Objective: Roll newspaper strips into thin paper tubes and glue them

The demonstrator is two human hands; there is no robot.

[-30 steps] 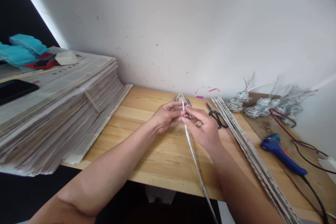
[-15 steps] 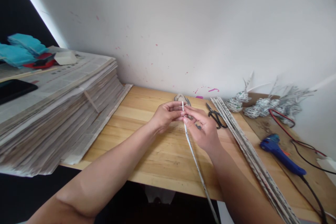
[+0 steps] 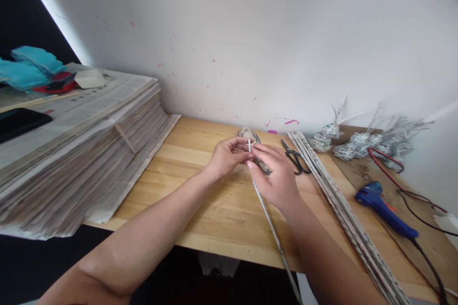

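Observation:
Over the middle of a wooden table (image 3: pixel 200 209), my left hand (image 3: pixel 226 157) and my right hand (image 3: pixel 275 174) meet and pinch the top end of a long thin rolled newspaper stick (image 3: pixel 269 221). The stick's white tip pokes up between my fingers, and the rest runs down toward me past the table's near edge. Both hands have their fingers closed on it. A small grey coiled paper piece (image 3: pixel 247 132) lies on the table just behind my hands.
A tall stack of newspapers (image 3: pixel 75 152) fills the left, with blue cloth (image 3: pixel 28 69) and a dark phone (image 3: pixel 17 123) on top. To the right lie black scissors (image 3: pixel 295 157), a bundle of rolled paper sticks (image 3: pixel 343 209), woven paper pieces (image 3: pixel 358 143) and a blue glue gun (image 3: pixel 384 209) with cable.
My hands have stayed nearly in place. The fingers of my right hand have shifted a little on the stick, and the stick's lower part has swung slightly.

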